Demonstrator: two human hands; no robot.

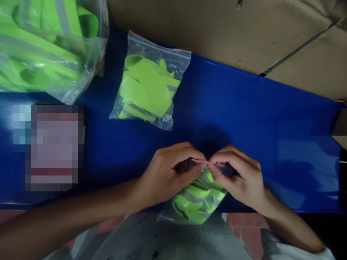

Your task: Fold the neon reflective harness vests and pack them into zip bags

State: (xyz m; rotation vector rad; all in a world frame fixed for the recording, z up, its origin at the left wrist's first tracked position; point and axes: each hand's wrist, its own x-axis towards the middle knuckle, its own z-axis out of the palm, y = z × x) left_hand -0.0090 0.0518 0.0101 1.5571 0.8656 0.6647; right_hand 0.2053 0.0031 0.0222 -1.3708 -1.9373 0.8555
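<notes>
A clear zip bag (199, 202) with neon yellow-green, grey-striped bands inside hangs at the table's front edge. My left hand (173, 171) pinches its top edge between thumb and fingers. Close beside it, my right hand (238, 173) pinches the same edge, the fingertips of both hands nearly meeting. The bag's opening strip runs between the two pinches, and whether it is sealed I cannot tell. Beyond my hands, a second zip bag (149, 86) of the same yellow-green bands lies flat on the blue table (244, 108).
At the far left sits a large clear bag (51, 50) full of yellow-green, grey-striped bands. In front of it lies a blurred-out rectangular item (54, 144). A brown cardboard box (230, 32) with a dark strap lines the table's back edge. Reddish floor tiles (249, 231) show below.
</notes>
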